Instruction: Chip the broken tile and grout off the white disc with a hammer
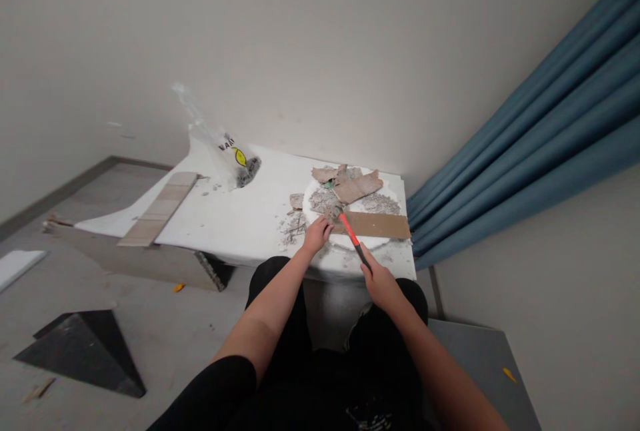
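Note:
My right hand (pixel 381 282) is wrapped round the black grip of a hammer (pixel 351 231) with a red handle. Its head rests low over grey crumbly material at the left end of a brown cardboard strip (pixel 385 225). Right beside the hammer head, my left hand (pixel 317 234) has its fingers curled together at that end of the strip; whatever they pinch is too small to make out. Beneath lies a round white sheet (pixel 345 242) with grey crumbs (pixel 381 203) on it. Torn brown cardboard pieces (pixel 359 186) lie behind the hammer.
A clear plastic bag (pixel 225 158) of grey material stands on the white-covered table (pixel 260 218). Another cardboard strip (pixel 160 211) lies left. Blue curtains (pixel 525 131) hang on the right. A black folded object (pixel 83 351) sits on the floor.

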Demonstrator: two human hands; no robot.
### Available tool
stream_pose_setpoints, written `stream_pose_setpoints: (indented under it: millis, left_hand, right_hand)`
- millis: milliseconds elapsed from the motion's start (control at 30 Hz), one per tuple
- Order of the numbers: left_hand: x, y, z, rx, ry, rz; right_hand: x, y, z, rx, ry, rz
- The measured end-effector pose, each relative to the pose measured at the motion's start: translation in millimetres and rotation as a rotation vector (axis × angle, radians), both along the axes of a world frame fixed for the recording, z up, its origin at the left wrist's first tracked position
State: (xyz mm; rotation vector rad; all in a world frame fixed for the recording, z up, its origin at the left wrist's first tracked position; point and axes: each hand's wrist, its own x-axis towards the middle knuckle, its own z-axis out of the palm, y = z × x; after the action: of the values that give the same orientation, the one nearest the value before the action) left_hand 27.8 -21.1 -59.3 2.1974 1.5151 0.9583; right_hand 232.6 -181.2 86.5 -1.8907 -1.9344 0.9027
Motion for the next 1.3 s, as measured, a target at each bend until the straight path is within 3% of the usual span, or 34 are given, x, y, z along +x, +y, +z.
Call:
stream_pose_setpoints:
  millis: [367,1300]
  left_hand:
    - [0,0,-2.7,0.029,-0.019,-0.016]
    - [2,0,-8.7,0.046,-0.011,0.027]
  right_hand:
    - [-6,-3,3.3,0.000,-0.105,0.023]
    - [-5,-4,-14.4,0.050,-0.143,0.015]
